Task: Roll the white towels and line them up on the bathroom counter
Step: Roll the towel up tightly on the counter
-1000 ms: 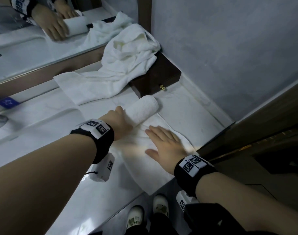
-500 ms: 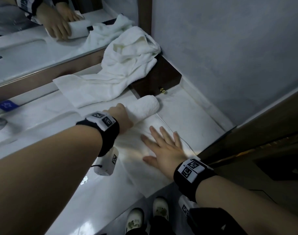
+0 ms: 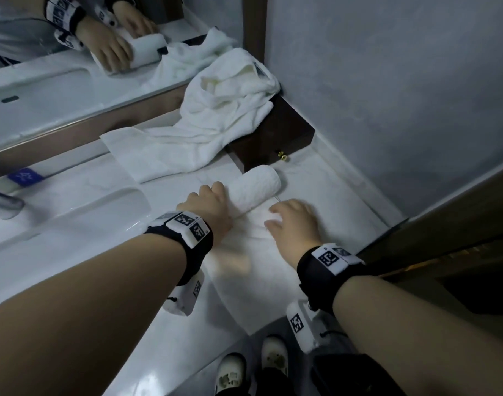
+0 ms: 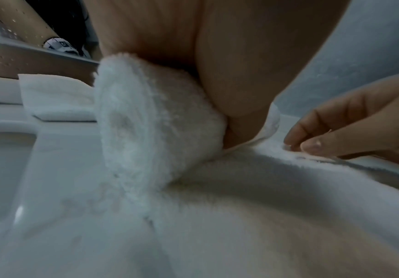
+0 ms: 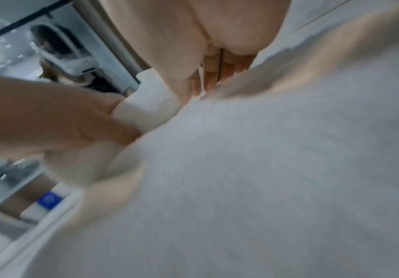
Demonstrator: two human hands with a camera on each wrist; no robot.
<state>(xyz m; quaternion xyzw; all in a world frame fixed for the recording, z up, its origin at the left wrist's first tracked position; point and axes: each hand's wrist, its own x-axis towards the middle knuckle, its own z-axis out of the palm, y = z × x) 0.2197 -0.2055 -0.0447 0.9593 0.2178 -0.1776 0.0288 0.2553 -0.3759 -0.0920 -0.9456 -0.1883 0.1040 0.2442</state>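
A white towel lies partly rolled on the marble counter (image 3: 330, 201). Its rolled part (image 3: 257, 184) points toward a dark wooden box, and its flat part (image 3: 258, 270) stretches back to the counter's front edge. My left hand (image 3: 208, 201) grips the roll's left end (image 4: 146, 122), palm on top and thumb against the front. My right hand (image 3: 294, 221) rests on the flat part just before the roll, its bent fingertips (image 4: 312, 146) touching the cloth near its right edge. A heap of unrolled white towels (image 3: 216, 118) lies behind.
The dark wooden box (image 3: 276, 138) with a brass knob stands in the back corner under the heap. A sink basin (image 3: 73, 218) and faucet (image 3: 1, 201) lie to the left. A mirror (image 3: 58, 67) runs along the back and a grey wall (image 3: 387, 95) closes the right.
My right hand has slid forward along the flat towel up to the roll, and its fingers have gone from flat to bent. My left hand has stayed on the roll's end.
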